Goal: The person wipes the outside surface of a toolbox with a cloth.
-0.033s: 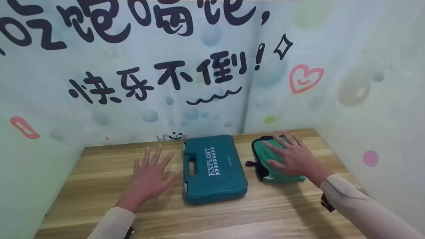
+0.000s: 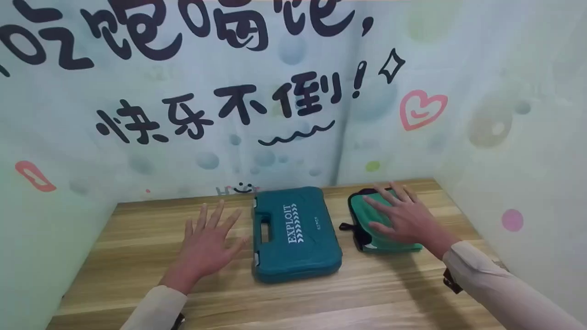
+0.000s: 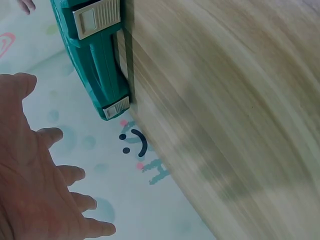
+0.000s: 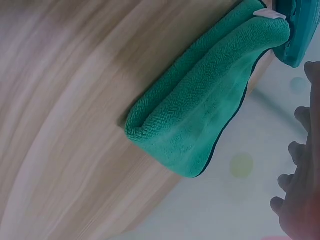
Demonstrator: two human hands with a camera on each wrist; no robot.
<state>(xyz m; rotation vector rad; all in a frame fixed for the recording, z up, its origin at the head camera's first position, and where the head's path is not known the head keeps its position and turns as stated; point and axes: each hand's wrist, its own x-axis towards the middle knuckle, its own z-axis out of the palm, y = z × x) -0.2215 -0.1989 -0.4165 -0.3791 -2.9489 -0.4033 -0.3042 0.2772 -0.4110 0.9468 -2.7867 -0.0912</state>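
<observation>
While both hands hang spread w/ straight fingers, holding nothing, the left hand [image 2: 206, 245] hovers over bare table [image 2: 137, 256] just left of the teal tool case [image 2: 296, 231]; the right hand [image 2: 403, 215] is over the folded green cloth [image 2: 376, 229], contact unclear. Case looks rigid, prob. heavy; best taken by the handle slot [image 2: 264, 228] on the left hand's side, latches [image 3: 97, 17] there too. Cloth is soft, light, pinch anywhere. Walls [image 2: 518, 137] close behind & right of the right hand; open room toward the person.
</observation>
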